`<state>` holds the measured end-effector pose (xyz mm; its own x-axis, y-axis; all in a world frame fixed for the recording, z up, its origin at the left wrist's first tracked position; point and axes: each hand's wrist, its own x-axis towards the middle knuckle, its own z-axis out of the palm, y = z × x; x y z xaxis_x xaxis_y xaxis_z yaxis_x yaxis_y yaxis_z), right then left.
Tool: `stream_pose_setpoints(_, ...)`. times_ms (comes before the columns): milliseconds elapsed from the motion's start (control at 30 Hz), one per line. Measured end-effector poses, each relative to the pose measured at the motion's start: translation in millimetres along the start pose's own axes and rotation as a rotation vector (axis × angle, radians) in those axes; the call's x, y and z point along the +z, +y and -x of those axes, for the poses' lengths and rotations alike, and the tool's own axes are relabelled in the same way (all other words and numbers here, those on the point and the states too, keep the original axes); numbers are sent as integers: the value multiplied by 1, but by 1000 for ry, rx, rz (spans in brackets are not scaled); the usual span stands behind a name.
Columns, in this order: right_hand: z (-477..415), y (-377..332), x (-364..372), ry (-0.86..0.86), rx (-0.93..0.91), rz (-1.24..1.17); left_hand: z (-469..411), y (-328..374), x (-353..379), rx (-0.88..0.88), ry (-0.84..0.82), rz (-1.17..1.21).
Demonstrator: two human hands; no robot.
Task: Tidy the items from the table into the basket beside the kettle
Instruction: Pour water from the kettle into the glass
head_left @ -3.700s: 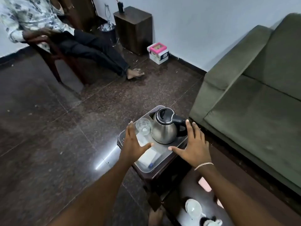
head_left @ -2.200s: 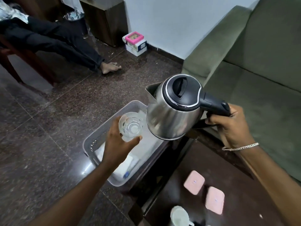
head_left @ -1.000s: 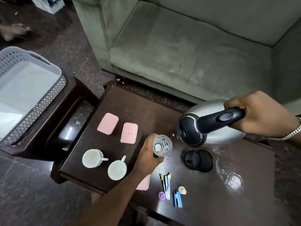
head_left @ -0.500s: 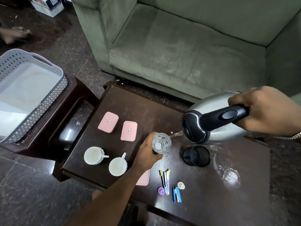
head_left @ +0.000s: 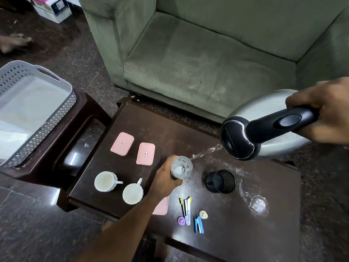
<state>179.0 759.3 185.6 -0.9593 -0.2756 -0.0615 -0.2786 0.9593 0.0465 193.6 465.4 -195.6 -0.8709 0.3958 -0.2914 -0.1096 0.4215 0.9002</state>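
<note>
My left hand (head_left: pixel 164 179) grips a clear drinking glass (head_left: pixel 181 167) above the dark wooden table (head_left: pixel 236 229). My right hand (head_left: pixel 324 110) holds the steel kettle (head_left: pixel 251 127) by its black handle, tilted left, and a stream of water runs from its spout into the glass. On the table lie two pink lidded boxes (head_left: pixel 122 143) (head_left: pixel 145 153), two white cups (head_left: pixel 105 181) (head_left: pixel 132 193), a third pink box (head_left: pixel 161 206) partly under my forearm, a black cup (head_left: pixel 220 181), pens (head_left: pixel 185 209), a blue stapler (head_left: pixel 198 224), and a second clear glass (head_left: pixel 258 205). The grey basket (head_left: pixel 43 127) sits at the left.
The basket rests on a lower dark side table (head_left: pixel 62 140) left of the main table. A green sofa (head_left: pixel 198 59) stands right behind the table. Water is splashed on the tabletop near the black cup. A white and pink box (head_left: pixel 52 6) lies on the floor at top left.
The kettle has tilted further and water now pours into the glass, with splashes on the table. Earlier I lifted kettle and glass out of the basket and carried them over the table.
</note>
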Motion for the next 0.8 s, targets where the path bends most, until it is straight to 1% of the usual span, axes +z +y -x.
stream_pose_setpoints(333,2,-3,-7,-37,-3,33,-1,-3,-2,7,-24,-17)
stream_pose_setpoints(800,2,10,9,-71,-5,85,-2,-3,-4,22,-56,-39)
